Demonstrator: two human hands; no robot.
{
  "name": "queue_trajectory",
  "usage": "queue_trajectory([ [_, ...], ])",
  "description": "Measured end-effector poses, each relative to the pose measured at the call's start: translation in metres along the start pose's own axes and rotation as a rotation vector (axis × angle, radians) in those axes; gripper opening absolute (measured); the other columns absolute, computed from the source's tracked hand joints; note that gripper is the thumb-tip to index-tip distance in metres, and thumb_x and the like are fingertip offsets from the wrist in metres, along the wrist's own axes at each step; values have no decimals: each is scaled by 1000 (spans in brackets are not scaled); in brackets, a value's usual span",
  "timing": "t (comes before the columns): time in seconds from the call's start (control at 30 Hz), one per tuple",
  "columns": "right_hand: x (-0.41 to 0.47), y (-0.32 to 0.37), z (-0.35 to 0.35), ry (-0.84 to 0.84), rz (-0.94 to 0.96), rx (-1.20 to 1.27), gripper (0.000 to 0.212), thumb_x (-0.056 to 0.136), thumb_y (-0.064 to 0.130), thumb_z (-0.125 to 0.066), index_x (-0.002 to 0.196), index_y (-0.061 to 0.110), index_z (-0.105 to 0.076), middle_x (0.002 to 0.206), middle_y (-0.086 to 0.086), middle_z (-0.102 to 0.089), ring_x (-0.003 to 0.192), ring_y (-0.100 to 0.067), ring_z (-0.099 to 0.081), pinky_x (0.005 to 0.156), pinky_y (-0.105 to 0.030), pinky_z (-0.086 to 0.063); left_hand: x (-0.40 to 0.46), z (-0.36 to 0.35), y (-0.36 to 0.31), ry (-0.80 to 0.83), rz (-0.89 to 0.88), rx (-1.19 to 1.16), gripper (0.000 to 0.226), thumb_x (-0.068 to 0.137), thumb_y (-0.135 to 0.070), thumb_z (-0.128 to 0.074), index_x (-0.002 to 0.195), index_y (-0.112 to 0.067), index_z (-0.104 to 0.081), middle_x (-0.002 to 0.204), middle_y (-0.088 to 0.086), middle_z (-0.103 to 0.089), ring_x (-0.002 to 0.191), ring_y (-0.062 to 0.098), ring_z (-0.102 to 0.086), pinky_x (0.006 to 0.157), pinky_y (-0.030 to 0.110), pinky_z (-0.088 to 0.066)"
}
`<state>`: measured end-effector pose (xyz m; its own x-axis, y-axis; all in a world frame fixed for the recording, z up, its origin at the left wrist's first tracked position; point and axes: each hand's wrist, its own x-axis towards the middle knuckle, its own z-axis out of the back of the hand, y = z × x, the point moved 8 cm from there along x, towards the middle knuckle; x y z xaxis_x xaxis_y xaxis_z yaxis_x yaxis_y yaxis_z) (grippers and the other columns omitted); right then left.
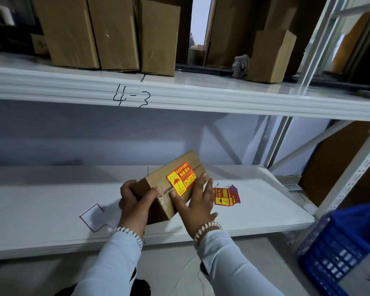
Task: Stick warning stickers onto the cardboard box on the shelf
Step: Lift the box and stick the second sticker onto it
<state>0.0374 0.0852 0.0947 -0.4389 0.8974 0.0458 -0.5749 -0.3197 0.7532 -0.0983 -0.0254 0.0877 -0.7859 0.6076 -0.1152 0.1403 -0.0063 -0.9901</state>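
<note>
A small cardboard box (158, 180) sits tilted over the lower white shelf (51, 199). A yellow and red "KEEP DRY" warning sticker (181, 179) lies on its top face. My left hand (135, 201) grips the box's near left end, thumb on top. My right hand (195, 201) lies flat on the box's right side, fingers resting against the sticker's edge. A fanned stack of red warning stickers (226, 196) lies on the shelf just right of my right hand.
A white backing sheet (93, 216) lies on the shelf at the left. Several tall cardboard boxes (115, 33) stand on the upper shelf marked "4-3" (131, 96). A blue plastic crate (346, 248) sits at the lower right.
</note>
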Motion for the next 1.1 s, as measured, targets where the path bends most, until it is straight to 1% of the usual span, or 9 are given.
queue_trajectory([
  [0.13, 1, 2, -12, 88, 48, 41, 82, 81, 71, -20, 150, 38, 11, 161, 15, 14, 149, -15, 11, 115, -62, 2, -1, 1, -10, -89, -122, 128, 77, 60, -41, -79, 124, -37, -35, 132, 9, -35, 110, 27, -48, 86, 34, -42],
  [0.3, 15, -25, -17, 113, -184, 249, 63, 100, 48, -15, 154, 17, -4, 163, -3, -5, 149, -27, -8, 121, -42, -4, -2, -3, -4, -38, -137, 266, 88, 43, -52, -75, 119, -45, -32, 132, 7, -32, 119, 31, -44, 96, 45, -48],
  [0.4, 19, -52, -17, 76, -462, 564, 88, 85, 74, -26, 152, 19, -15, 157, -10, -27, 140, -35, -33, 115, -52, -25, -4, -11, -5, 58, -147, 286, 92, 39, -54, -71, 122, -45, -32, 129, 3, -31, 119, 29, -42, 97, 41, -46],
  [0.47, 16, -66, -14, 45, -566, 738, 104, 67, 88, -29, 151, 27, -17, 152, -9, -35, 126, -39, -44, 98, -59, -41, -4, -15, -3, 130, -136, 248, 93, 40, -53, -69, 125, -43, -33, 127, 2, -33, 116, 26, -44, 97, 39, -43],
  [0.57, 15, -75, 4, -67, -581, 939, 84, 72, 80, -34, 143, 37, -27, 140, -7, -47, 106, -33, -51, 83, -56, -49, 1, -16, 6, 218, -82, 152, 95, 44, -52, -70, 130, -46, -30, 136, 5, -38, 118, 27, -48, 107, 51, -40],
  [0.7, 15, -79, 14, -84, -560, 1038, 60, 86, 68, -37, 128, 28, -49, 139, -3, -47, 125, -30, -44, 94, -59, -45, 6, -15, 19, 208, 68, -81, 107, 43, -47, -69, 141, -45, -25, 135, -3, -45, 110, 24, -54, 96, 52, -46],
  [0.8, 16, -73, 14, -69, -533, 1206, 64, 85, 71, -38, 130, 26, -49, 142, 0, -45, 131, -33, -39, 95, -66, -42, 6, -17, 27, 181, 183, -246, 81, 61, -43, -62, 138, -38, -38, 119, -3, -59, 91, 17, -60, 69, 35, -49],
  [0.93, 22, -64, 8, 0, -544, 1494, 76, 76, 79, -41, 130, 27, -54, 135, -4, -50, 127, -41, -42, 84, -72, -42, 4, -18, 34, 185, 248, -344, 26, 85, -43, -54, 105, -29, -62, 103, 6, -71, 92, 26, -63, 67, 34, -50],
  [1.1, 20, -50, 8, 121, -468, 1580, 36, 74, 53, -62, 99, 27, -63, 114, -4, -63, 113, -26, -57, 94, -57, -41, 7, -14, 32, 120, 277, -434, 21, 95, -34, -48, 88, -22, -64, 63, -1, -74, 73, 22, -62, 65, 33, -48],
])
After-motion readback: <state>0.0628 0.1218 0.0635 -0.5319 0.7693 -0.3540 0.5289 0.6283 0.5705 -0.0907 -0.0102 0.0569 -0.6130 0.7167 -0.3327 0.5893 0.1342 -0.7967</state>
